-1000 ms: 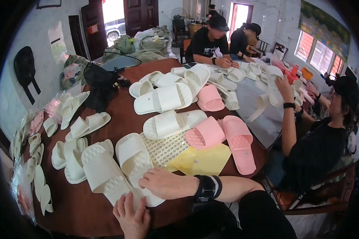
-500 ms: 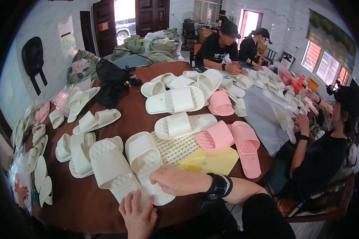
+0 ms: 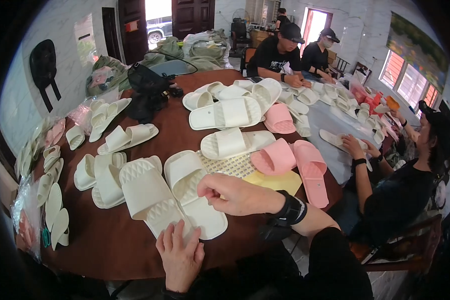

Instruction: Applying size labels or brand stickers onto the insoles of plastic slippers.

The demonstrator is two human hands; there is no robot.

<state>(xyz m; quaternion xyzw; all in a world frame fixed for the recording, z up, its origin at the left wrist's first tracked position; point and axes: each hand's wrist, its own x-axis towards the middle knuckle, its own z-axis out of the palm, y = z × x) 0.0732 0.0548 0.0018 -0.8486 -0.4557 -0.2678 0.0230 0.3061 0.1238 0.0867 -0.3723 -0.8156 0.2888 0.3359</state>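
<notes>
While the left hand (image 3: 179,255) is pressing flat, fingers spread, on the heel end of a cream slide sandal (image 3: 146,192), the right hand (image 3: 235,192) is pinching thumb and fingers together over its twin (image 3: 192,192). Both sandals are lying side by side on the brown round table (image 3: 105,245), long axes running near-to-far, toes pointing away and leftward.

Two slippers (image 3: 172,197) are laid side by side on the near tabletop (image 3: 105,245); a dotted sheet (image 3: 230,165) is placed just behind them, another slipper pair (image 3: 295,165) to the right.
</notes>
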